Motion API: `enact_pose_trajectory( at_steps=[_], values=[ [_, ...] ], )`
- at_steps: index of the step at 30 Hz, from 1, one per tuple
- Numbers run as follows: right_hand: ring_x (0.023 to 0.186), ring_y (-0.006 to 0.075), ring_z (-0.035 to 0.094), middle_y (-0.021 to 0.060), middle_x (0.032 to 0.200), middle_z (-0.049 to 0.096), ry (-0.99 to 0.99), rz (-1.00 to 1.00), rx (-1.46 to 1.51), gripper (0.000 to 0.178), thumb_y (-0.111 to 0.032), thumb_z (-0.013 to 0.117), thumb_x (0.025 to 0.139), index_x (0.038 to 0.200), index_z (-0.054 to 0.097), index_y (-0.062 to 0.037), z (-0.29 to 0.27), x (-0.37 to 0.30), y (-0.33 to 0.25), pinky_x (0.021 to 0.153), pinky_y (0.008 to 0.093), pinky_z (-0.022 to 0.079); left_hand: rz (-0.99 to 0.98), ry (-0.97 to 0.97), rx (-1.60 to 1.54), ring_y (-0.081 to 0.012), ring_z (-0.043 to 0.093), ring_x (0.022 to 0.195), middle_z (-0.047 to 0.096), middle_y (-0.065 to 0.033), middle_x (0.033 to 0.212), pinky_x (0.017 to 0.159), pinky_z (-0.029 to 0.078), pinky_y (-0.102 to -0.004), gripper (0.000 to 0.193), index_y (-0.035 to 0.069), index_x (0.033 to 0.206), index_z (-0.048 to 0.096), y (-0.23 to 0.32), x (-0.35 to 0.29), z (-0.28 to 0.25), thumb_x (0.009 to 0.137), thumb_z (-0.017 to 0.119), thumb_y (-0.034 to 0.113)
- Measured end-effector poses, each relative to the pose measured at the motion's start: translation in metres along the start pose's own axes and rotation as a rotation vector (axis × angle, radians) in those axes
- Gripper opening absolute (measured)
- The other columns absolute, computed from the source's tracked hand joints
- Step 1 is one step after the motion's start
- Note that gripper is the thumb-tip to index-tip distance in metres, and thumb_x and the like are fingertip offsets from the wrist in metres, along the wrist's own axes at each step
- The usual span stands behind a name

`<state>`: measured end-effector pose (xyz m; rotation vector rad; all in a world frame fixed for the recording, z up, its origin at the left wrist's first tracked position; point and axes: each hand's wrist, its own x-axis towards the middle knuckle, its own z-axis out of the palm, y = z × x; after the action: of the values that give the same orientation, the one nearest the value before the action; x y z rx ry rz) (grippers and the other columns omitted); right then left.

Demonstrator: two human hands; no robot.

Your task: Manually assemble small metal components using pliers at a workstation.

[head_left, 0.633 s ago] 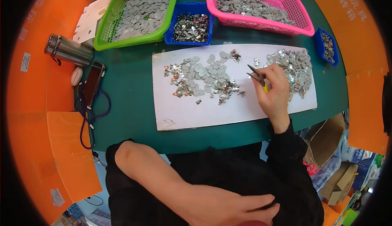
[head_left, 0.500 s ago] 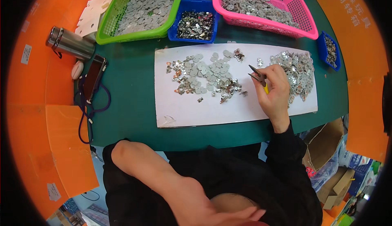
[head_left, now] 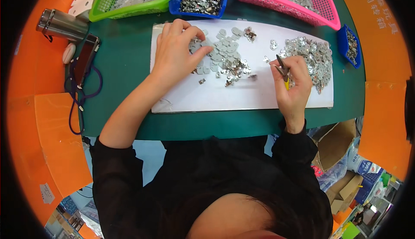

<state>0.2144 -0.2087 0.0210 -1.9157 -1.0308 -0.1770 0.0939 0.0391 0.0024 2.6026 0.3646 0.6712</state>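
My left hand (head_left: pixel 176 51) hovers over or rests at the left part of a pile of flat grey metal plates (head_left: pixel 225 46), thumb and forefinger apart with nothing visible between them. Its fingers hide part of that pile. Small shiny metal pieces (head_left: pixel 235 68) lie along the pile's near side. In my right hand (head_left: pixel 296 83) is a pair of pliers (head_left: pixel 282 68) with dark jaws and yellow on the handle, the jaws pointing up and slightly parted. Just beyond that hand is a heap of silvery metal parts (head_left: pixel 309 59). All this lies on a white board (head_left: pixel 194 98).
Along the back stand a green basket (head_left: pixel 129 12), a blue tray (head_left: pixel 199 15) and a pink basket (head_left: pixel 294 16), each holding metal pieces. A small blue tray (head_left: pixel 346 51) sits right. Left are a steel flask (head_left: pixel 65 25) and a phone (head_left: pixel 86 59) with a purple cord.
My left hand has come up from near my body to the left pile. My right hand still holds the pliers. The whole view has shifted, so the table sits higher in it.
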Motion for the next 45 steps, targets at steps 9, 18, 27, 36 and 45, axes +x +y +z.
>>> enact_pose_trajectory(
  at_steps=[9,18,27,36,45],
  values=[
    [0.074,0.0153,0.054,0.0067,0.085,0.057,-0.107,-0.046,-0.092,0.011,0.004,0.069,0.083,0.092,0.068,-0.0009,-0.002,-0.013,-0.006,0.065,0.0262,0.041,-0.332,0.012,-0.776,-0.0074,0.06,0.072,0.068,-0.0025,0.086,0.066,0.047,-0.0212,0.011,0.001,0.092,0.065,0.01,-0.001,-0.023,0.088,0.073,0.008],
    [0.076,0.023,0.058,0.0084,0.084,0.06,-0.114,-0.039,-0.466,0.017,-0.007,0.075,0.081,0.096,0.068,-0.002,-0.009,0.015,0.014,0.067,0.032,0.045,-0.788,-0.069,-1.772,-0.0151,0.068,0.088,0.068,-0.0073,0.096,0.077,0.055,-0.0252,0.015,0.003,0.106,0.06,0.031,-0.038,-0.035,0.095,0.067,0.012],
    [0.076,0.0216,0.059,0.0084,0.082,0.061,-0.131,0.002,-0.348,0.012,-0.005,0.074,0.083,0.092,0.068,-0.0004,0.004,0.014,0.001,0.069,0.029,0.044,-0.924,-0.115,-1.879,-0.0194,0.069,0.099,0.069,-0.0104,0.102,0.088,0.056,-0.0275,0.019,-0.001,0.111,0.061,0.051,-0.049,-0.021,0.096,0.065,0.009],
    [0.081,0.0107,0.056,0.0038,0.086,0.064,-0.298,0.376,0.464,0.004,-0.002,0.068,0.088,0.089,0.066,0.0018,0.017,0.011,-0.052,0.075,0.0252,0.043,-0.62,0.081,-1.63,-0.021,0.069,0.101,0.067,-0.0183,0.116,0.091,0.055,-0.0292,0.012,-0.006,0.104,0.065,0.084,-0.058,-0.004,0.093,0.064,-0.003],
    [0.082,0.0115,0.055,0.0053,0.091,0.062,-0.28,0.404,0.651,0.004,-0.001,0.067,0.089,0.091,0.064,0.0007,0.018,0.0,-0.054,0.074,0.0248,0.042,-0.052,0.17,-1.004,-0.0238,0.063,0.112,0.063,-0.0199,0.12,0.093,0.052,-0.0323,0.017,-0.003,0.097,0.064,0.08,-0.072,0.005,0.085,0.065,-0.015]
  ],
)
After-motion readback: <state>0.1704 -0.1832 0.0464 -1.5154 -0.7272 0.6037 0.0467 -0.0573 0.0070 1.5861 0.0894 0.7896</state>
